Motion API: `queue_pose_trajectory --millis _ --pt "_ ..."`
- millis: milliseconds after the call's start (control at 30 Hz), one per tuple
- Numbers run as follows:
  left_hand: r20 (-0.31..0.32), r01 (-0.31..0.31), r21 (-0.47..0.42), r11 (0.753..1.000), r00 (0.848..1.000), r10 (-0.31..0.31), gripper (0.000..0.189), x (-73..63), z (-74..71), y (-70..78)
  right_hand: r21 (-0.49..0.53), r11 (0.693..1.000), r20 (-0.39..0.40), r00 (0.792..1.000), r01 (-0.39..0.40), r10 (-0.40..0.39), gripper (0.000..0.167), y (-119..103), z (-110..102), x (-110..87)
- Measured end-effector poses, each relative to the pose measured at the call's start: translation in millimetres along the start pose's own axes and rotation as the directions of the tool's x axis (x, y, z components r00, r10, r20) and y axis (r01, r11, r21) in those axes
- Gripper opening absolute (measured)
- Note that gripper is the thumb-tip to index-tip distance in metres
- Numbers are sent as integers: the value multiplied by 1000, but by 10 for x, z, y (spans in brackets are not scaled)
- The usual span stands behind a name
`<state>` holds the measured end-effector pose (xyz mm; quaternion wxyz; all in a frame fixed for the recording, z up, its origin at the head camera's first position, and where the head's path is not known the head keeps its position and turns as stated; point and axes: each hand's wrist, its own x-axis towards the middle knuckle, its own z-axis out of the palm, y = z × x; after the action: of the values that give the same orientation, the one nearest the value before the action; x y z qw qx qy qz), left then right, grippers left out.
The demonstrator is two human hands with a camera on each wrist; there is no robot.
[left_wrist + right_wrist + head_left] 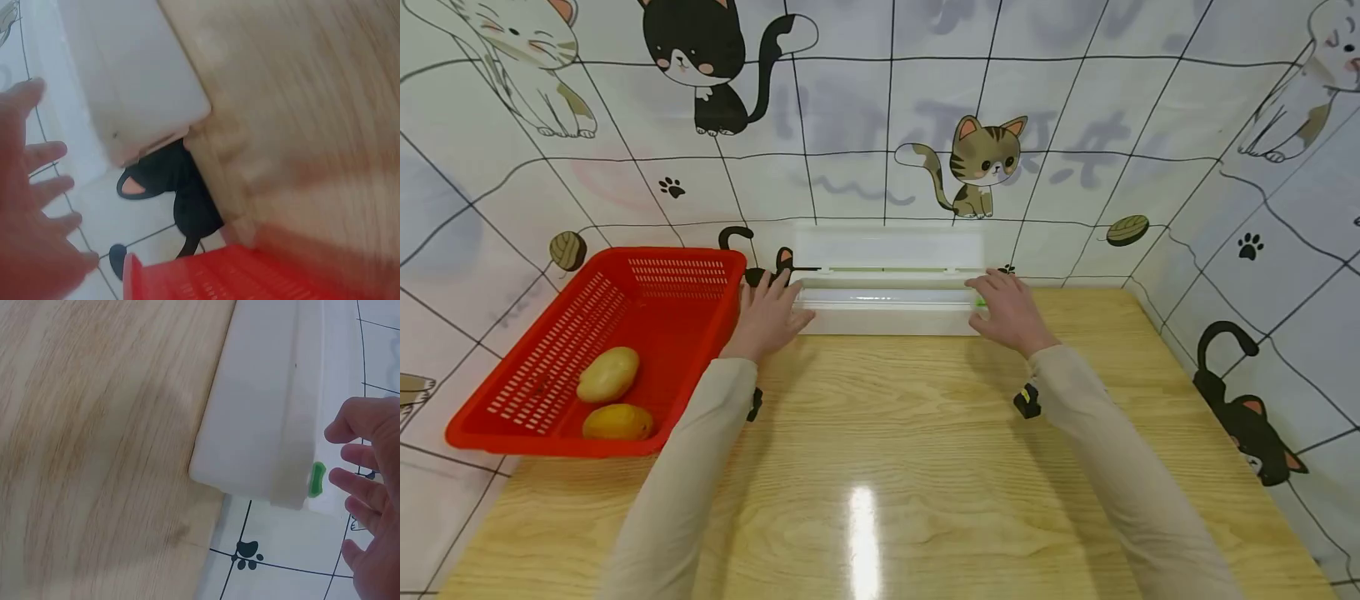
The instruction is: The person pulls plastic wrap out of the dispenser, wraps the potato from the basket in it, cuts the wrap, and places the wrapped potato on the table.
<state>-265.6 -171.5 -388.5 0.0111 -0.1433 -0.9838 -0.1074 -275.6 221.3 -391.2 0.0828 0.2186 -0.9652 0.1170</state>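
Note:
A long white cling film dispenser [891, 323] lies at the back of the table, its lid [887, 248] raised against the wall. Inside shows a shiny roll [880, 296]. My left hand [765, 318] is at the left end with spread fingers; the left wrist view shows those fingers [47, 187] beside the white casing [140, 75], apart from it. At the other end is my right hand [1011, 312], its fingers [362, 484] loosely bent. They are close to a green tab [317, 479] on the dispenser; whether they touch it I cannot tell.
A red plastic basket [685, 333] stands to the left, near my left forearm, holding two yellow mangoes [608, 375]. The wooden table [880, 433] runs back to a wall covering [850, 108] printed with cats, which also rises on both sides.

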Motion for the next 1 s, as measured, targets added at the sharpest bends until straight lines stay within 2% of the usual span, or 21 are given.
queue_pose_trajectory --millis 133,300,367,567,667,867,1000 --pt "-27 -83 10 997 996 83 55 75 108 49 -6 1000 -32 999 30 -30 37 -7 84 18" --pt "-121 -174 31 984 977 177 42 139 265 78 -9 1000 -42 999 22 -22 31 -12 166 19" --pt "-137 -186 45 981 972 191 37 147 312 82 -2 1000 -39 999 16 -16 29 -3 186 14" --pt "-184 -154 -24 988 972 147 25 178 357 80 47 999 -59 998 17 -14 23 37 218 27" --pt "-203 -155 -60 986 969 140 20 197 325 92 71 997 -92 996 29 -23 18 58 222 71" --pt "-192 -127 -169 977 977 94 15 295 272 81 79 997 -113 994 10 -1 13 76 213 132" --pt "-215 -133 -191 973 972 90 12 360 247 52 105 994 -132 991 -3 17 13 70 218 159"
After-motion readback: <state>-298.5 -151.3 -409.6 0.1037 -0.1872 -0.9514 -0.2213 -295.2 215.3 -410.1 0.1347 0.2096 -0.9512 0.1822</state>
